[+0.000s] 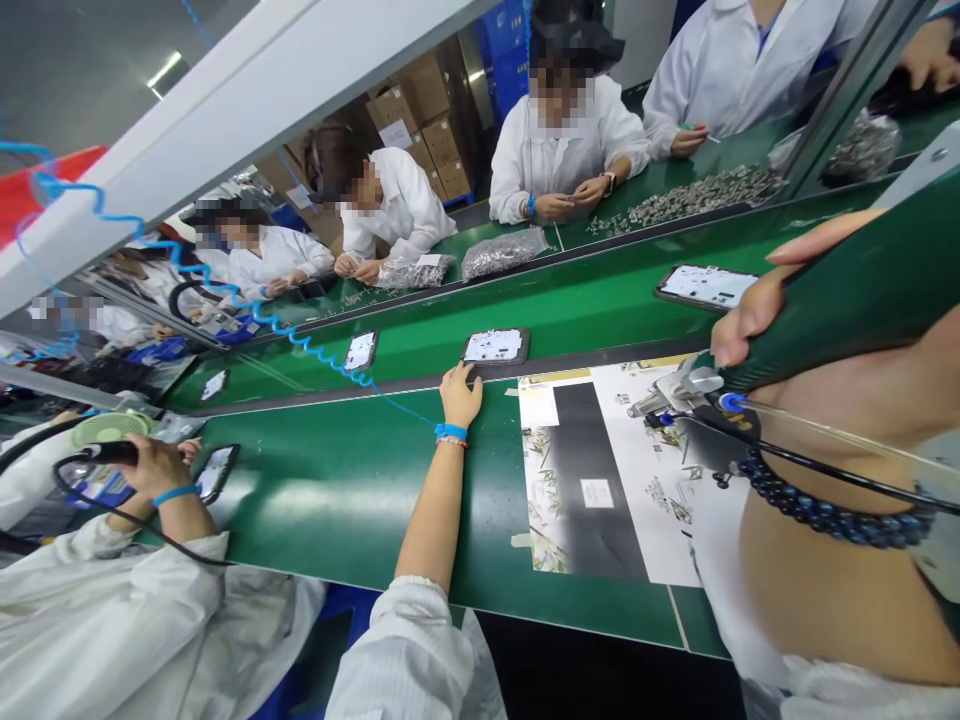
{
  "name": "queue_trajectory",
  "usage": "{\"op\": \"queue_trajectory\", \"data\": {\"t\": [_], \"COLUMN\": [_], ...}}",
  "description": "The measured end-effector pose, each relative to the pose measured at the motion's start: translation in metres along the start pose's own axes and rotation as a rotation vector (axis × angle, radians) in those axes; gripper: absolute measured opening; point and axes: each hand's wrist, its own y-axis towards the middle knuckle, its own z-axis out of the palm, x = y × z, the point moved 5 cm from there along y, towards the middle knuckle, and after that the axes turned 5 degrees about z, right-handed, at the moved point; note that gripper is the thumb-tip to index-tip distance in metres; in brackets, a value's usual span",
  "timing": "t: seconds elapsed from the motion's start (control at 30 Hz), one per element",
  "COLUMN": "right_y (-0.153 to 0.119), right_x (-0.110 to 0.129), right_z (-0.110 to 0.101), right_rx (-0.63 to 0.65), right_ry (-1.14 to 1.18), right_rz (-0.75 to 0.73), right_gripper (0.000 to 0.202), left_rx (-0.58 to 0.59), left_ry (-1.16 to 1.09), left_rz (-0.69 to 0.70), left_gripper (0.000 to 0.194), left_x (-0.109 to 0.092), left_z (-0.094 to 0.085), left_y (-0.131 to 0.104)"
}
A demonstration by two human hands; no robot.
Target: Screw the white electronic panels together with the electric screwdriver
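My left hand (459,398) reaches across the bench to the belt, its fingertips at the near edge of a smartphone casing (495,346) with a white face and dark cut-outs. The fingers are stretched out, not wrapped round it; whether they touch is hard to tell. Close to the camera, my right hand (757,305) is closed around a dark green power screwdriver (847,270). Its metal nose (664,392) points left, with a clear tube and a black cable attached. Below that nose lies a printed sheet (555,480) with a black band, taped to the bench.
More phone casings ride the green belt (600,312), one at right (706,287) and one farther left (361,350). A coiled blue hose (277,325) hangs across the left. A co-worker's hand (154,475) holds a black corded tool beside another casing (216,472). People in white coats sit opposite.
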Motion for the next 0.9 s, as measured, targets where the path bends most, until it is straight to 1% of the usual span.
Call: {"op": "queue_trajectory", "data": {"t": [0.07,0.17,0.23,0.33,0.37,0.43,0.5,0.53,0.6,0.7,0.8,0.87,0.9], "right_y": [0.002,0.007,0.009,0.009,0.008,0.007,0.006,0.006,0.007,0.010,0.009,0.006,0.005], "right_x": [-0.004,-0.009,-0.011,-0.009,-0.009,-0.008,-0.007,-0.005,-0.005,-0.009,-0.015,-0.020,-0.021], "right_z": [-0.004,-0.013,-0.015,-0.009,-0.007,-0.003,-0.001,-0.001,-0.001,-0.004,-0.006,-0.007,-0.008], "right_rx": [0.013,0.024,0.077,0.157,0.161,0.124,0.089,0.074,0.074,0.064,0.037,0.022,0.015], "right_ry": [0.004,-0.015,-0.038,-0.047,-0.046,-0.052,-0.052,-0.045,-0.042,-0.041,-0.026,-0.019,-0.015], "right_rz": [0.020,0.001,-0.069,-0.191,-0.203,-0.184,-0.185,-0.195,-0.176,-0.047,0.054,0.082,0.085], "right_gripper": [0.059,0.063,0.070,0.080,0.081,0.080,0.078,0.078,0.077,0.075,0.072,0.071,0.071], "left_rx": [0.011,0.054,0.105,0.188,0.206,0.212,0.196,0.194,0.203,0.219,0.220,0.220,0.219], "left_ry": [0.032,0.064,0.069,0.061,0.058,0.060,0.051,0.039,0.005,-0.036,-0.077,-0.097,-0.105], "left_rz": [0.017,0.065,0.114,0.183,0.198,0.191,0.153,0.139,0.140,0.163,0.147,0.118,0.098], "left_gripper": [0.029,0.029,0.031,0.033,0.036,0.050,0.063,0.063,0.054,0.040,0.035,0.043,0.051], "left_x": [-0.006,-0.020,-0.032,-0.046,-0.050,-0.054,-0.053,-0.053,-0.052,-0.049,-0.041,-0.032,-0.028], "left_z": [-0.002,0.000,0.005,0.016,0.020,0.026,0.029,0.030,0.031,0.029,0.026,0.024,0.022], "left_y": [-0.005,-0.002,0.004,0.013,0.015,0.017,0.015,0.013,0.007,0.002,0.001,0.001,0.001]}}
